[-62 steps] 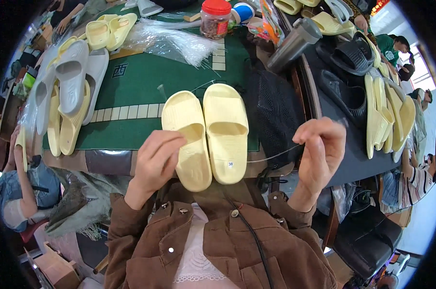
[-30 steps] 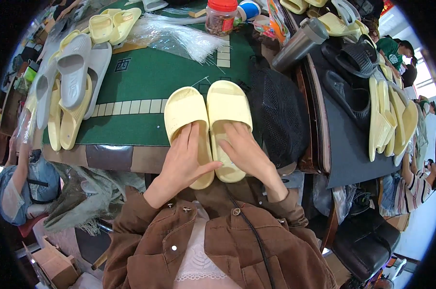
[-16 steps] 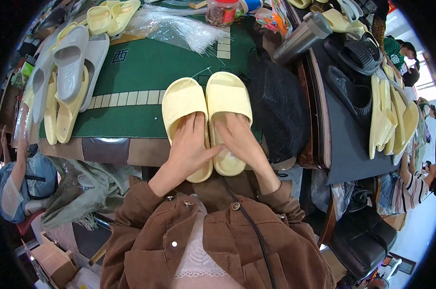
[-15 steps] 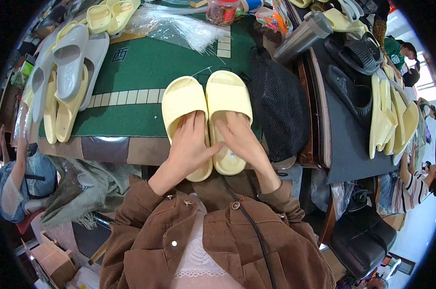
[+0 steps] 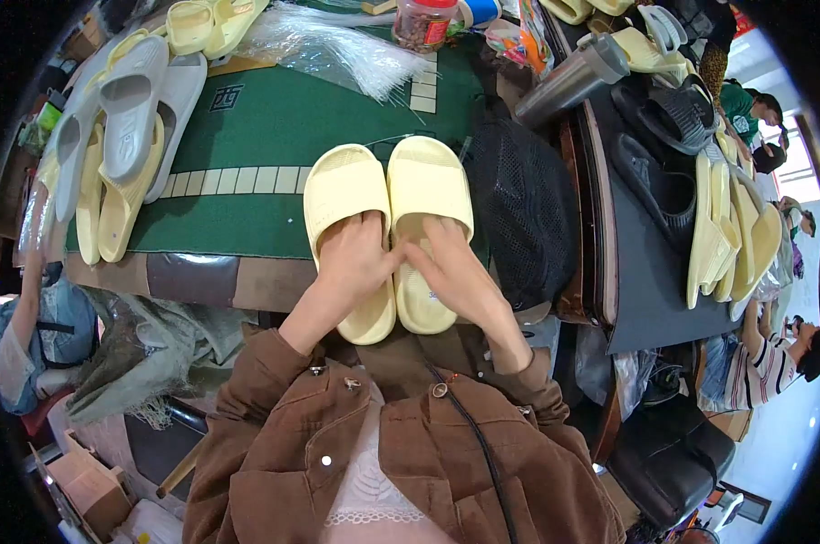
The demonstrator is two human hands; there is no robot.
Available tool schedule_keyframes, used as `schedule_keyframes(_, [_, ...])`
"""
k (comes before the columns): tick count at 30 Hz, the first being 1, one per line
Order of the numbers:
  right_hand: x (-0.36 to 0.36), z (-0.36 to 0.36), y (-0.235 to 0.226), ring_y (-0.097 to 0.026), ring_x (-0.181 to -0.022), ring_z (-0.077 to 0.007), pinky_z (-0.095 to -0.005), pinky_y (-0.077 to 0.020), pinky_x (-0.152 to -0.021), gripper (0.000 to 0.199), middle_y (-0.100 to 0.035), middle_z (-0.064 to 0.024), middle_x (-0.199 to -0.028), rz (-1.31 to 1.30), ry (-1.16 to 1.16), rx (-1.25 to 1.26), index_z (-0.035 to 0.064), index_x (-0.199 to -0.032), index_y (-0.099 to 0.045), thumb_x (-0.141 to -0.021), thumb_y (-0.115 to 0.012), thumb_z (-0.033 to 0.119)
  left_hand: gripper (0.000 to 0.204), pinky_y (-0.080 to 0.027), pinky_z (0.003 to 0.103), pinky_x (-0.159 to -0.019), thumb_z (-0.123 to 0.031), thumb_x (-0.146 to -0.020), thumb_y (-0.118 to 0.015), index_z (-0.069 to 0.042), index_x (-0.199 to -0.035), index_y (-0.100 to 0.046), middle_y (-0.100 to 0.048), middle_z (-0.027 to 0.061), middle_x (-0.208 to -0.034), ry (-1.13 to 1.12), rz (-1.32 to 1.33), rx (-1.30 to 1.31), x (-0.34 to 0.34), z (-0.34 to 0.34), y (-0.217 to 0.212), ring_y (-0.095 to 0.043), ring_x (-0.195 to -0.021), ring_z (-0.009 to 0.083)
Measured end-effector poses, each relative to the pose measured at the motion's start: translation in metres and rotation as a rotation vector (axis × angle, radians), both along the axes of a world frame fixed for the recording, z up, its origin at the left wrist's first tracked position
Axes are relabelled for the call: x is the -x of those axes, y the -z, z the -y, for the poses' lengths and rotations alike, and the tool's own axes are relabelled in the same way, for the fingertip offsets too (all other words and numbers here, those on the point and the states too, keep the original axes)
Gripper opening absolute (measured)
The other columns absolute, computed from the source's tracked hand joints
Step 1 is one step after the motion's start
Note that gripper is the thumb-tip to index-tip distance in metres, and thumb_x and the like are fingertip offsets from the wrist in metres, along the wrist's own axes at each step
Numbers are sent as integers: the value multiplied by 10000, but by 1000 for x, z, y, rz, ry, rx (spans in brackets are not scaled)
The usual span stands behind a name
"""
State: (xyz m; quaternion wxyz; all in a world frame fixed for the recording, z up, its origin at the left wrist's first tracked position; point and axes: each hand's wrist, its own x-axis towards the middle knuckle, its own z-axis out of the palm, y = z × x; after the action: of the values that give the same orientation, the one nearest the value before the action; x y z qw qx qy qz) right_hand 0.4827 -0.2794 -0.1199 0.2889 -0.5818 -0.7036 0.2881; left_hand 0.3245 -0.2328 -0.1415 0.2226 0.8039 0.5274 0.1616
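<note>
Centrally, pair of pale yellow slides point(image 5: 387, 195) lies side by side on green mat point(image 5: 274, 136) (toes toward top). Left hand point(image 5: 354, 265) flat on left slide, right hand point(image 5: 451, 272) flat on right slide, fingers spread, grasping nothing. Grey slides point(image 5: 129, 109) upper left.

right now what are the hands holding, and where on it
Pale yellow slides: left hand and right hand press on their heel ends; a closed grip cannot be told.

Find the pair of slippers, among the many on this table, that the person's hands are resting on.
It is the pale yellow pair lying side by side at the near edge of the green mat, with the left hand and right hand on it. The other slippers lie untouched.
</note>
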Motion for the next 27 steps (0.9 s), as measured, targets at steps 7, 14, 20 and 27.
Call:
schedule_keyframes(7, [-12,7,-30,-612,-892,-384,-412,-498,-757,217,-629,-201,-986,73,-32,-283,-41,-1062,-610,-885,-592,83,520,-529,479,-757,-411,-881,-579,83,-1043,-563,-615,293,-993,-15,-16,59,-1,-2,0,-636,-896,414])
schedule_keyframes(14, [-35,-62,-33,-652,-718,-322,-388,-527,-662,143,-650,-161,-835,217,193,-503,14,-958,-659,-874,-571,88,502,-541,457,-708,-411,-881,-575,79,-990,-578,-623,281,-949,-2,34,-34,-1,-1,2,-649,-800,394])
schedule_keyframes(20, [-28,-101,-9,-647,-913,-348,-418,-532,-785,242,-670,-150,-984,848,276,-56,76,-1056,-673,-909,-504,167,480,-536,458,-671,-405,-875,-575,66,-964,-580,-625,271,-886,-24,108,10,-4,2,4,-645,-772,387])
schedule_keyframes(27, [-30,-106,0,-658,-845,-327,-385,-530,-753,163,-663,-169,-942,407,271,-412,8,-990,-665,-884,-558,71,496,-534,460,-670,-415,-878,-566,72,-975,-576,-626,267,-878,-28,139,43,2,2,5,-645,-764,385])
